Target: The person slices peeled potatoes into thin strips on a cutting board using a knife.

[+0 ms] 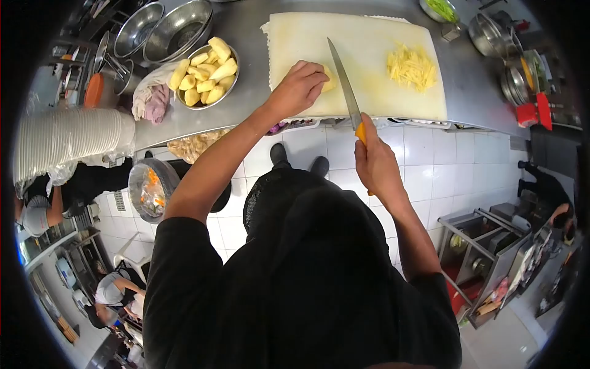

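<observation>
On the white cutting board (pixel 369 104), the curled fingers of my left hand (pixel 302 85) hold down a pale yellow peeled potato (pixel 329 79), partly hidden behind them. My right hand (pixel 378 161) is closed around the orange handle of a long kitchen knife (pixel 346 82). Its blade slants up and left over the board, just right of the potato and apart from my left fingers. A heap of thin potato strips (pixel 412 67) lies toward the board's right side. To the left, a metal bowl (pixel 235 86) is filled with peeled potatoes (pixel 209 72).
A crumpled cloth (pixel 153 98), steel colanders (pixel 178 31) and stacked plastic containers (pixel 74 135) occupy the left counter. Metal bowls (pixel 488 34) stand at right. Below the counter is a bin (pixel 147 206) with scraps. Other people (pixel 114 292) are at the left and right edges.
</observation>
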A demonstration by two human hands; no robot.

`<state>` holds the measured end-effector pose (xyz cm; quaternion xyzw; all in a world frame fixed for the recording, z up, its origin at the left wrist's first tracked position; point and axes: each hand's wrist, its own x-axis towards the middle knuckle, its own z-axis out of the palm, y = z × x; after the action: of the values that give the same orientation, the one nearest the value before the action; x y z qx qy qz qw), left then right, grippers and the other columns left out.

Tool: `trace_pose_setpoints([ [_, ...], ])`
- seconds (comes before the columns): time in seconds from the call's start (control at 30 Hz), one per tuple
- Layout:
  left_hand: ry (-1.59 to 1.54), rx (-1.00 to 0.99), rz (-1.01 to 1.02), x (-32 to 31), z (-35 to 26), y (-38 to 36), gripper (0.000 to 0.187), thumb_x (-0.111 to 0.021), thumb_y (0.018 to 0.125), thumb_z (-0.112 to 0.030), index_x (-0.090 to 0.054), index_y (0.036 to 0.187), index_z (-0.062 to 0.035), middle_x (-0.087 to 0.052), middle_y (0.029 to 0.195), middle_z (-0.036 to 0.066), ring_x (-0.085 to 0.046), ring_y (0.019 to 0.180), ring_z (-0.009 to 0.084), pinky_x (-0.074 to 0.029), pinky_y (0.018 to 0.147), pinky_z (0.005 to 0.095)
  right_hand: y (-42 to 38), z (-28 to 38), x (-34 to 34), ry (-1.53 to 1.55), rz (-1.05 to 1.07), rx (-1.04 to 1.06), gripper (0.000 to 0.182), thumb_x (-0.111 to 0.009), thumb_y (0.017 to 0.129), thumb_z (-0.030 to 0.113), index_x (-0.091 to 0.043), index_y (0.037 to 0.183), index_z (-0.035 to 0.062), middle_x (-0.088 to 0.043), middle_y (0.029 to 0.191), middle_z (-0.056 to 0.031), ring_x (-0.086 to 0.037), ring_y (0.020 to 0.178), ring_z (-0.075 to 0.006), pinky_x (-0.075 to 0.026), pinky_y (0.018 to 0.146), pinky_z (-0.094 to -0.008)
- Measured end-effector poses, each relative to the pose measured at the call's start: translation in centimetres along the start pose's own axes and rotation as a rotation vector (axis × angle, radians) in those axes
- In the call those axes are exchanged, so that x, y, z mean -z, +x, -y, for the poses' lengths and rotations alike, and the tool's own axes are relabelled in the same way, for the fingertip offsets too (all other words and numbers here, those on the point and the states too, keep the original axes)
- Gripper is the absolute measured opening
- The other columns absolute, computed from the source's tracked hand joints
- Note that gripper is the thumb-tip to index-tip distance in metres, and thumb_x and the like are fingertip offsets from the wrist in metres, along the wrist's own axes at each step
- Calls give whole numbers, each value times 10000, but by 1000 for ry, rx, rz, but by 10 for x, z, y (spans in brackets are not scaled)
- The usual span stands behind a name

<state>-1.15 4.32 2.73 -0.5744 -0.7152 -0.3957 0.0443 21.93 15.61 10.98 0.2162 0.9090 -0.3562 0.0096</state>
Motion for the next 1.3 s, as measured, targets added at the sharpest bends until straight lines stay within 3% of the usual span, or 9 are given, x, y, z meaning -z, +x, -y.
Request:
trace_pose_setpoints([
  [0.27, 43, 49, -43, -4, -1, -2, 176, -659, 839, -35, -683, 1013, -23, -620, 1111, 97, -553, 1061, 303, -473, 933, 395, 27, 3, -17, -89, 13, 59, 587, -510, 952, 57, -306, 1496, -18, -641, 847, -304, -644, 801, -462, -510, 764, -537],
  [0.5, 7, 80, -26, -4, 0, -1, 178, -668, 826, -38, -673, 1002, -20, -611, 1106, 100, -550, 1078, 302, -472, 943, 395, 117, 5, -25, -89, -29, 109, 621, -491, 933, 64, -263, 1506, -13, -646, 779, -303, -645, 746, -473, -514, 715, -545],
  [0.67, -17, 136, -47, -4, -2, -3, 168, -675, 826, -50, -658, 990, -17, -606, 1119, 107, -547, 1090, 310, -475, 947, 398, 73, 13, -11, -117, 62, 44, 659, -493, 931, 60, -217, 1527, 7, -644, 727, -293, -639, 692, -484, -519, 703, -552],
  [0.73, -34, 145, -41, -4, -3, -2, 162, -676, 826, -55, -656, 983, -16, -606, 1121, 111, -547, 1091, 312, -475, 948, 400, 34, 29, 3, -150, 164, -102, 670, -503, 929, 54, -218, 1534, 12, -646, 751, -302, -646, 718, -481, -522, 715, -551],
  [0.8, -28, 148, -40, -3, -2, -3, 162, -677, 827, -58, -657, 982, -16, -607, 1121, 112, -547, 1091, 311, -476, 948, 401, 16, 12, -10, -112, 103, -19, 681, -514, 925, 47, -223, 1539, 7, -643, 767, -309, -648, 739, -479, -522, 713, -550],
  [0.93, -9, 130, -39, -3, 0, 0, 175, -679, 825, -58, -662, 993, -13, -609, 1117, 109, -551, 1085, 306, -479, 945, 400, 53, 8, -29, -77, 28, 20, 665, -486, 956, 67, -189, 1551, 37, -634, 706, -299, -630, 657, -486, -511, 653, -542],
  [1.1, 0, 86, -48, -4, 1, 0, 191, -681, 818, -48, -666, 1004, -7, -613, 1124, 107, -559, 1071, 304, -485, 939, 395, 128, 9, -24, -63, -2, 65, 671, -501, 919, 70, -227, 1527, 4, -645, 750, -300, -633, 699, -484, -508, 686, -557],
  [1.3, -18, 121, -64, -5, -2, -3, 195, -678, 821, -50, -674, 1011, -6, -620, 1117, 104, -564, 1071, 300, -486, 940, 386, 55, 18, -9, -100, 73, 29, 678, -493, 924, 61, -202, 1533, -7, -641, 749, -310, -639, 719, -488, -513, 701, -559],
])
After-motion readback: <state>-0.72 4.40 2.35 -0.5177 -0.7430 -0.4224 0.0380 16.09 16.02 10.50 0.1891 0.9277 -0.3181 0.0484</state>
